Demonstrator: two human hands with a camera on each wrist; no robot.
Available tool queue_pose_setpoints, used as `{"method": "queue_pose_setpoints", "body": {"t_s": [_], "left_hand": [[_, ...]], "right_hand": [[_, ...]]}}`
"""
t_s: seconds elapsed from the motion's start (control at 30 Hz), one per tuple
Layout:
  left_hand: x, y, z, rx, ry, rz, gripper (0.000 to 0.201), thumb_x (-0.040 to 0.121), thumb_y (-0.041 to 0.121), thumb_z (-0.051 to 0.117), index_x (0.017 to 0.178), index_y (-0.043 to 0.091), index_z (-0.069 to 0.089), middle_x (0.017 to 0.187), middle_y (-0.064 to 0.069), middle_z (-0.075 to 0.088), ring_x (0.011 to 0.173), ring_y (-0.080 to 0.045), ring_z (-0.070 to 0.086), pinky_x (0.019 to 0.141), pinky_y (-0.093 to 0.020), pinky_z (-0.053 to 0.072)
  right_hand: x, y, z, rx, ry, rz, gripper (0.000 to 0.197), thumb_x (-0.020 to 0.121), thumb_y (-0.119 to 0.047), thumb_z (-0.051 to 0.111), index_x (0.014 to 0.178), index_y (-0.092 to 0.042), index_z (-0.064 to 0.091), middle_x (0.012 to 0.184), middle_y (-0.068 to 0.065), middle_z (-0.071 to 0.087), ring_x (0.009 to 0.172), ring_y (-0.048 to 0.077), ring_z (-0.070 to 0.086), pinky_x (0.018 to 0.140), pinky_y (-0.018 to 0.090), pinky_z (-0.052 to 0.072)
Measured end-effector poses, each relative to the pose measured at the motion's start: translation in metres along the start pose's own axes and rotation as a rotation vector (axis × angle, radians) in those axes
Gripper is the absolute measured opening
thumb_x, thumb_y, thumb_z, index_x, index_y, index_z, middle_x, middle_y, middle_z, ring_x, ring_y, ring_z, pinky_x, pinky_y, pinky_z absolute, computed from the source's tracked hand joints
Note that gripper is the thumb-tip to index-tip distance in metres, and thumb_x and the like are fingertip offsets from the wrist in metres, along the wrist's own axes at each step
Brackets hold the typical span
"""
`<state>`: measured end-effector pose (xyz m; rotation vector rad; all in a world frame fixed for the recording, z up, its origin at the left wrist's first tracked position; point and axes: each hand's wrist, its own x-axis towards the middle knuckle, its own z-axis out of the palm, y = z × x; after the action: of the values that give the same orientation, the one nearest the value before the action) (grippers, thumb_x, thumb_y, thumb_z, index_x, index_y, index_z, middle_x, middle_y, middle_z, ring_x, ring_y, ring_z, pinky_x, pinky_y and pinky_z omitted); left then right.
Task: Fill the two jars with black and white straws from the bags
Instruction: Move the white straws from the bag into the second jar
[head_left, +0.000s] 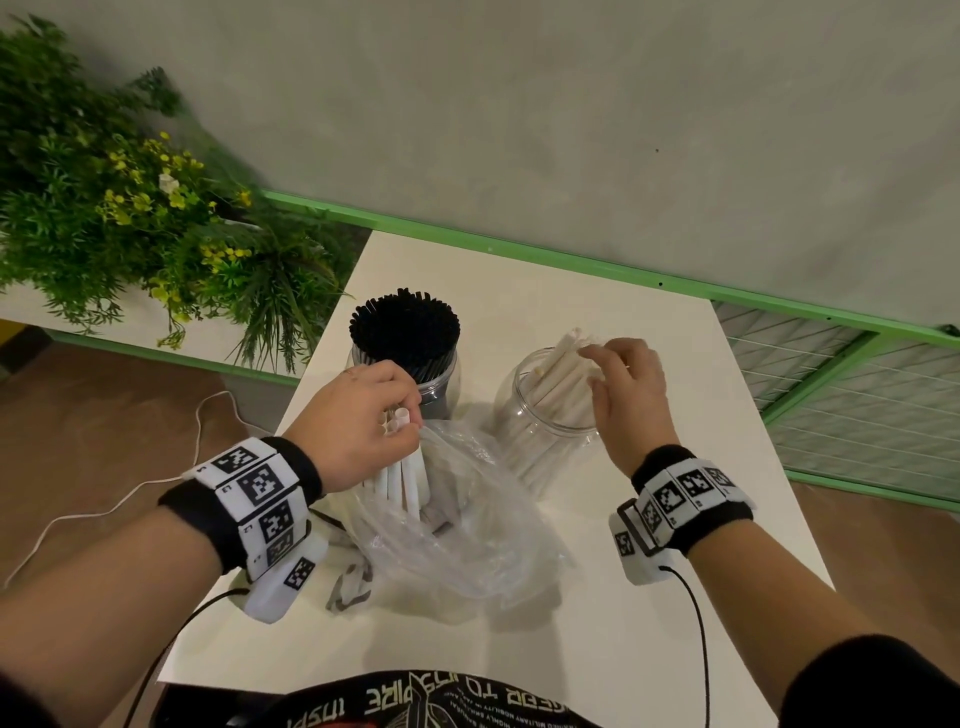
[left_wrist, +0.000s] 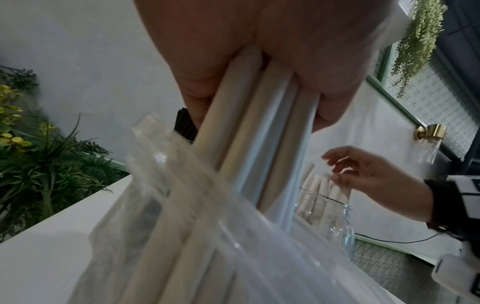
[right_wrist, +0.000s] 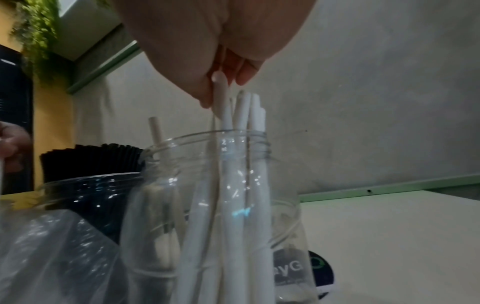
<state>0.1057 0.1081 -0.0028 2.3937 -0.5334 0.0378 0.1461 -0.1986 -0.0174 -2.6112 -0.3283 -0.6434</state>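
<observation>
Left hand (head_left: 363, 415) fingers curled round white straws (head_left: 402, 475) standing in bag (head_left: 457, 525); right hand (head_left: 631, 395) pinches one straw (right_wrist: 224, 111) in right jar (head_left: 540, 415); black straws (head_left: 405, 327) fill left jar (head_left: 441, 384).

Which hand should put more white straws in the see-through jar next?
Probably the left hand: it already grips a bunch of white straws above the clear plastic bag, beside the clear jar.
</observation>
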Motion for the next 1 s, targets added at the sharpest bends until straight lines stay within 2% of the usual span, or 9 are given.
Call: {"method": "queue_pose_setpoints", "body": {"t_s": [0.13, 0.2, 0.27, 0.43, 0.53, 0.63, 0.77, 0.87, 1.0], "left_hand": [[0.001, 0.000, 0.001, 0.013, 0.001, 0.000, 0.013, 0.070, 0.047, 0.044, 0.072, 0.039, 0.054, 0.095, 0.020, 0.054, 0.093, -0.011, 0.053, 0.081, -0.025, 0.033], [0.002, -0.001, 0.001, 0.015, 0.001, 0.000, 0.014, 0.071, 0.047, 0.044, 0.072, 0.038, 0.055, 0.094, 0.022, 0.053, 0.093, -0.011, 0.053, 0.081, -0.024, 0.033], [0.002, -0.001, 0.000, 0.018, 0.001, 0.004, 0.015, 0.071, 0.047, 0.044, 0.073, 0.038, 0.055, 0.094, 0.023, 0.052, 0.093, -0.011, 0.053, 0.081, -0.024, 0.033], [0.001, -0.001, -0.002, 0.011, -0.011, -0.001, 0.012, 0.070, 0.047, 0.044, 0.071, 0.040, 0.053, 0.094, 0.020, 0.053, 0.094, -0.012, 0.054, 0.082, -0.026, 0.036], [0.000, -0.001, -0.003, 0.005, -0.021, -0.007, 0.011, 0.069, 0.047, 0.043, 0.071, 0.041, 0.053, 0.095, 0.018, 0.054, 0.095, -0.011, 0.053, 0.082, -0.024, 0.034], [-0.001, -0.002, -0.004, 0.010, -0.032, -0.017, 0.009, 0.069, 0.048, 0.042, 0.070, 0.044, 0.050, 0.096, 0.019, 0.053, 0.096, -0.009, 0.051, 0.081, -0.020, 0.032], [-0.001, -0.002, -0.004, 0.017, -0.031, -0.004, 0.015, 0.071, 0.048, 0.043, 0.073, 0.038, 0.054, 0.096, 0.018, 0.053, 0.094, -0.010, 0.052, 0.081, -0.012, 0.031], [-0.001, -0.005, -0.004, 0.009, -0.024, 0.001, 0.014, 0.071, 0.046, 0.044, 0.073, 0.037, 0.055, 0.096, 0.017, 0.054, 0.094, -0.011, 0.053, 0.081, -0.019, 0.035], [-0.002, -0.006, -0.005, 0.010, -0.018, -0.005, 0.015, 0.070, 0.046, 0.044, 0.073, 0.037, 0.056, 0.096, 0.017, 0.055, 0.094, -0.011, 0.052, 0.080, -0.012, 0.032]], "right_hand": [[0.002, 0.012, 0.003, -0.050, 0.043, 0.095, 0.041, 0.084, 0.007, 0.055, 0.123, -0.007, 0.058, 0.122, 0.017, 0.051, 0.109, 0.037, 0.045, 0.093, 0.054, 0.043], [0.001, 0.005, 0.003, 0.021, 0.065, 0.092, 0.037, 0.092, -0.011, 0.049, 0.130, -0.010, 0.052, 0.131, 0.014, 0.047, 0.118, 0.032, 0.040, 0.102, 0.049, 0.037], [0.001, -0.006, 0.003, -0.005, -0.068, 0.028, 0.048, 0.094, -0.039, 0.040, 0.138, -0.020, 0.041, 0.143, 0.006, 0.038, 0.131, 0.026, 0.030, 0.109, 0.041, 0.026], [0.024, -0.006, 0.012, -0.309, -0.362, 0.082, 0.073, 0.087, -0.071, 0.035, 0.149, -0.035, 0.016, 0.159, -0.001, 0.010, 0.145, 0.030, 0.011, 0.115, 0.052, 0.022], [0.043, -0.003, 0.015, -0.224, -0.434, 0.093, 0.073, 0.087, -0.070, 0.041, 0.148, -0.039, 0.016, 0.157, -0.004, 0.018, 0.139, 0.027, 0.027, 0.104, 0.049, 0.040], [0.048, -0.004, 0.021, -0.190, -0.422, 0.026, 0.062, 0.089, -0.065, 0.043, 0.143, -0.036, 0.032, 0.138, -0.004, 0.044, 0.121, 0.024, 0.044, 0.092, 0.040, 0.046], [0.045, -0.006, 0.026, -0.155, -0.258, -0.020, 0.048, 0.086, -0.058, 0.053, 0.115, -0.021, 0.060, 0.108, -0.002, 0.059, 0.099, 0.024, 0.053, 0.079, 0.040, 0.049], [0.050, -0.006, 0.022, -0.141, -0.069, -0.162, 0.041, 0.084, -0.054, 0.051, 0.094, -0.016, 0.066, 0.092, 0.001, 0.062, 0.083, 0.027, 0.056, 0.066, 0.039, 0.050], [0.057, -0.002, 0.013, -0.069, -0.072, -0.063, 0.034, 0.086, -0.043, 0.059, 0.106, -0.016, 0.064, 0.101, 0.003, 0.060, 0.093, 0.026, 0.052, 0.076, 0.040, 0.048]]}}
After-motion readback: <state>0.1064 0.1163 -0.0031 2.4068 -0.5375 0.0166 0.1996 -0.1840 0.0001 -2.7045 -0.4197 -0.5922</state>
